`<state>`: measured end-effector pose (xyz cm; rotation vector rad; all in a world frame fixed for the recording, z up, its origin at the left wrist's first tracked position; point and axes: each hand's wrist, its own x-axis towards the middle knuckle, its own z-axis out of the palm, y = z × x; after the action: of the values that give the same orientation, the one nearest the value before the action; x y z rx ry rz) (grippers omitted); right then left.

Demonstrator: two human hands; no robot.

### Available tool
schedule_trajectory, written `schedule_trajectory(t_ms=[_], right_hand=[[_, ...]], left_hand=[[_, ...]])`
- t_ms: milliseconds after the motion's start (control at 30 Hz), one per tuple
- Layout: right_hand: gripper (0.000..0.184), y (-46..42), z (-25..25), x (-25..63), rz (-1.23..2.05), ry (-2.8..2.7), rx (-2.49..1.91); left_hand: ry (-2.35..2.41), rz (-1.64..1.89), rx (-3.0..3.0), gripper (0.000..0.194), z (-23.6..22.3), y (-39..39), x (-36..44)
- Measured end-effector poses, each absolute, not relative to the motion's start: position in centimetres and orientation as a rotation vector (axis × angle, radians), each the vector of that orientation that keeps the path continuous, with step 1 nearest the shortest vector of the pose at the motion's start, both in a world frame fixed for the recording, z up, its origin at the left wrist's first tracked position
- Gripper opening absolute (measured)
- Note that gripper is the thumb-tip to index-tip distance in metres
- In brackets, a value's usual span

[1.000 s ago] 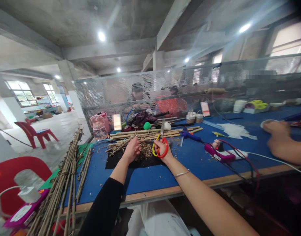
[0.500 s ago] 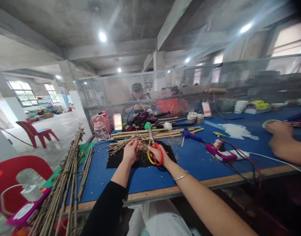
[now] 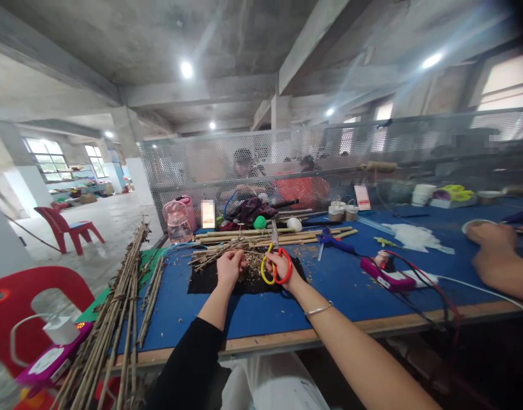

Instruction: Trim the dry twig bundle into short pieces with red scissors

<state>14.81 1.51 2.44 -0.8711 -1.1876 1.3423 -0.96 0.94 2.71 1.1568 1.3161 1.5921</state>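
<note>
My right hand (image 3: 284,267) is closed in the yellow and red handles of a pair of scissors (image 3: 275,261), whose blades point up and away. My left hand (image 3: 229,267) is curled around a thin dry twig beside the scissors. Both hands hover over a pile of twig cuttings (image 3: 255,267) lying on a black cloth (image 3: 204,282) on the blue table (image 3: 261,313). A loose bunch of dry twigs (image 3: 216,253) spreads out just behind my left hand.
Long bamboo sticks (image 3: 270,233) lie across the table behind the cloth. A bundle of long stalks (image 3: 116,319) lies along the left edge. A pink glue gun (image 3: 387,273) with cables sits right. Another person's arm (image 3: 495,256) rests at far right. A mesh screen (image 3: 329,154) stands behind.
The scissors tilted left toward my left hand half a second ago, then straightened back upright. My left hand rose slightly off the cuttings and holds a twig.
</note>
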Motion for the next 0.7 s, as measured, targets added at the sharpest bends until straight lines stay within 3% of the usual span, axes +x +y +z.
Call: schedule_trajectory(t_ms=[167, 267, 333, 500, 700], right_hand=[[0.031, 1.8, 2.3, 14.9, 1.349, -1.129, -0.838], [0.032, 1.7, 2.5, 14.9, 1.456, -1.081, -0.788], [0.033, 1.7, 2.9, 14.9, 1.528, -1.061, -0.755], [0.032, 1.2, 3.4, 14.5, 1.659, -1.086, -0.728], [0.038, 0.6, 2.7, 13.4, 1.567, -1.219, -0.810]], left_hand=[[1.636, 1.593, 1.502, 0.019, 2.3, 0.9, -2.2], [1.708, 1.616, 1.613, 0.036, 2.5, 0.4, -2.0], [1.704, 1.641, 1.676, 0.036, 2.8, 0.1, -1.3], [1.269, 1.647, 1.605, 0.024, 3.1, -0.1, 1.0], [0.947, 1.662, 1.169, 0.031, 3.6, -0.2, 1.0]])
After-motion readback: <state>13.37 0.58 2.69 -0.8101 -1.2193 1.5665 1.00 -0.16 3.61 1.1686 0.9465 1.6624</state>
